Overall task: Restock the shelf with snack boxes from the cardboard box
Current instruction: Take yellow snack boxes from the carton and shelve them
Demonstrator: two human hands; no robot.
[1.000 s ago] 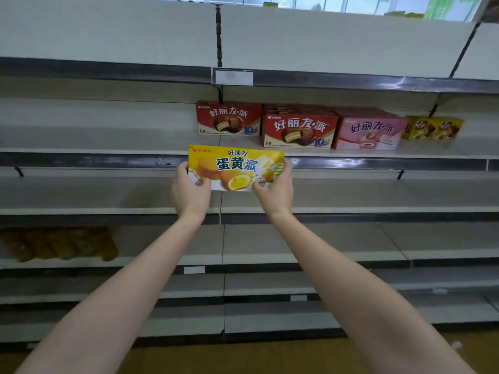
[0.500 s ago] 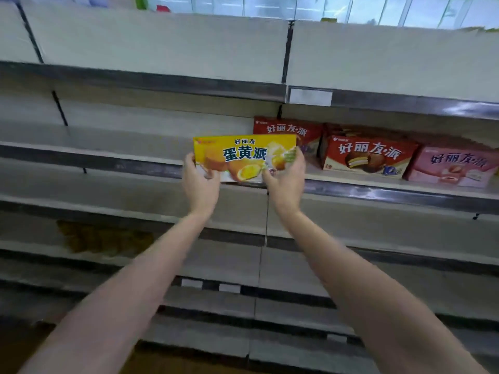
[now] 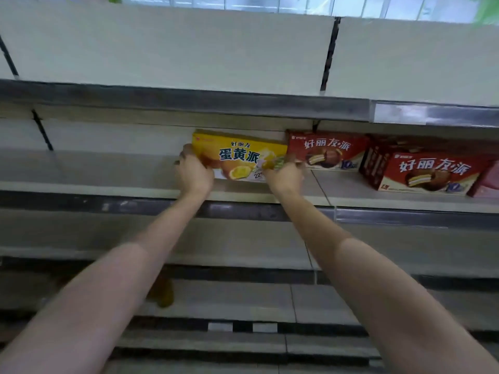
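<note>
Across the frame, pale shelf [image 3: 108, 168] tiers, grey-edged. Right of centre on the middle tier: two red snack boxes [image 3: 326, 151], one further back, one forward at right [image 3: 424, 171]. At centre, yellow snack box [image 3: 239, 156], upright on the same tier, just beside the rear red one. Left hand [image 3: 193, 174] gripping its left end; right hand [image 3: 285, 175] gripping its lower right corner.
</note>
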